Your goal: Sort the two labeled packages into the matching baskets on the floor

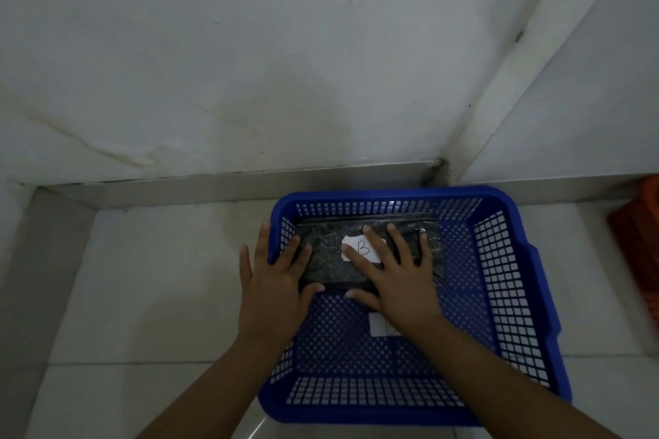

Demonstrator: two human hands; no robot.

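Pale floor tiles (160, 278) meet a stained white wall (249, 64) along a low grey skirting (231, 183), and the wall turns a corner at about 1 o'clock. A blue basket (527, 281) with perforated sides sits on the floor close to that corner, its far rim near the skirting; open floor lies at 9 o'clock, while an orange basket (638, 253) shows at the 3 o'clock edge, apart from the blue one. Inside, against the far wall at 12 o'clock, lies a dark package (331, 260) in clear wrap with a white label (363, 248) marked B. A white paper slip (378, 324) lies on the basket bottom. The left hand (274, 289) straddles the basket's left rim, fingers spread on the package. The right hand (396, 278) rests flat on it, open, partly covering the label; neither grip closes around anything.
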